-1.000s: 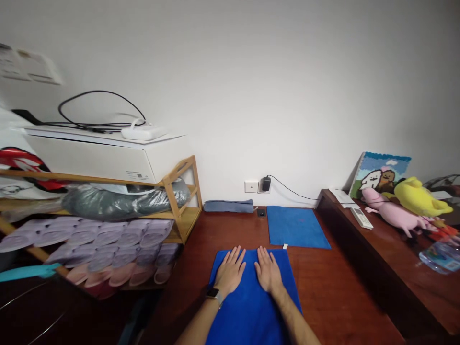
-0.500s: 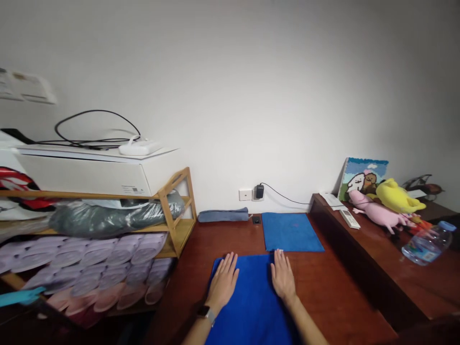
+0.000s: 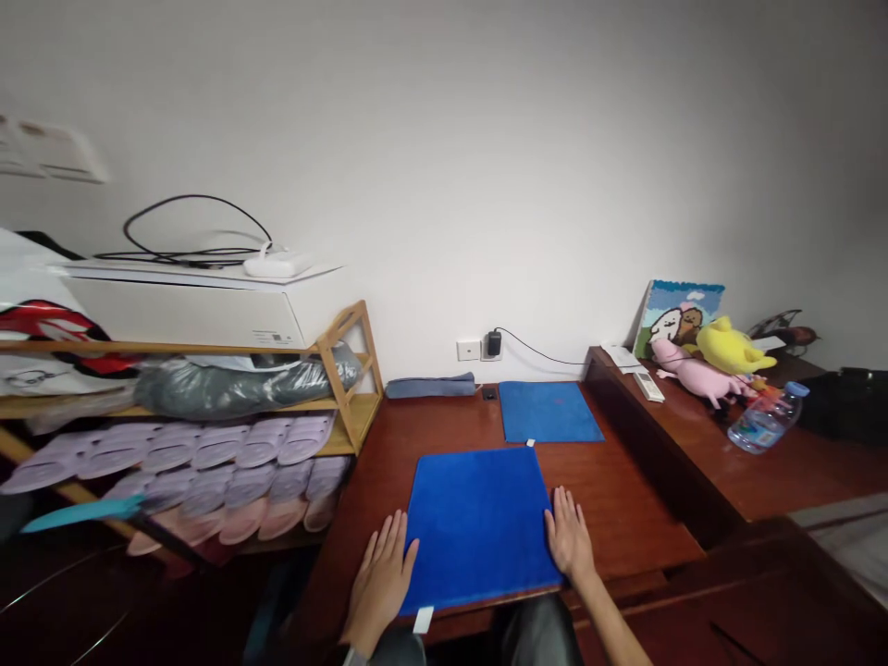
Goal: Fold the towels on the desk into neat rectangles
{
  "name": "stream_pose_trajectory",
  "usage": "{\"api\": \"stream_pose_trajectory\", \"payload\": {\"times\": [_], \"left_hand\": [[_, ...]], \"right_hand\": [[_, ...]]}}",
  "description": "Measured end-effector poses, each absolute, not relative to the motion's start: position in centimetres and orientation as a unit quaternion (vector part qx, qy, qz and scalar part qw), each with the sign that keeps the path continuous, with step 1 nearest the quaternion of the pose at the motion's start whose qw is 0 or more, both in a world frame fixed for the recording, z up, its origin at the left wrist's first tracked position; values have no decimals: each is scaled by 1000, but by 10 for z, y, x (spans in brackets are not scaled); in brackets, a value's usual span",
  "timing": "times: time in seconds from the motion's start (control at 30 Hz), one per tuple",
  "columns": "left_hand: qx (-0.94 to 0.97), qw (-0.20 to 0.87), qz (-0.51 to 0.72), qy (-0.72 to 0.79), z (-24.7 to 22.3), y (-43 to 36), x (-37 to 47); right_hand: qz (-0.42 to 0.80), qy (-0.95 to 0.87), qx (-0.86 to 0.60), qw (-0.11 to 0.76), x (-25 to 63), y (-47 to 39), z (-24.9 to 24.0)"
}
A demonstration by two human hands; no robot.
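Two opposite edges of the square, bright-blue fabric cloth [image 3: 478, 527], spread flat on the reddish-brown wooden bench [image 3: 624, 499], met open, ungripping hands, seemingly straightening it; further adjustment called for light, even pressure. The left hand [image 3: 381, 581] and right hand [image 3: 572, 538] lay palm-down, fingers extended forward, thumbs inward.

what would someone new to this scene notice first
The bright blue cloth spread flat on the reddish-brown table stands out most, with the left hand and right hand at its two sides. Next comes the yellow plush toy on the raised ledge at right, then the rows of lilac slippers on the rack at left.
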State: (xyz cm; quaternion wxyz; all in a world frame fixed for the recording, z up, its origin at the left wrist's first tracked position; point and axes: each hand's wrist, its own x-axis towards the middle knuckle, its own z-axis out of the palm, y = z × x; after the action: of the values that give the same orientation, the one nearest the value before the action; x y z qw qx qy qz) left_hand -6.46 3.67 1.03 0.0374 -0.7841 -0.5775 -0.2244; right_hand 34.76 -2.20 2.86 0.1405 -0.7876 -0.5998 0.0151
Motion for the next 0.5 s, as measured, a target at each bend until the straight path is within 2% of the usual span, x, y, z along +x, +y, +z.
{"api": "stream_pose_trajectory", "payload": {"times": [0.13,0.27,0.5], "left_hand": [[-804,50,-258,-534,28,24,-8],[-865,3,-206,-457,30,11,40],[-831,21,-191,-522,16,5,-16]], "right_hand": [[-12,-636,-747,192,300,-31,36],[26,-706,-681,194,241,-36,39],[44,-666,-729,151,287,-53,32]]}}
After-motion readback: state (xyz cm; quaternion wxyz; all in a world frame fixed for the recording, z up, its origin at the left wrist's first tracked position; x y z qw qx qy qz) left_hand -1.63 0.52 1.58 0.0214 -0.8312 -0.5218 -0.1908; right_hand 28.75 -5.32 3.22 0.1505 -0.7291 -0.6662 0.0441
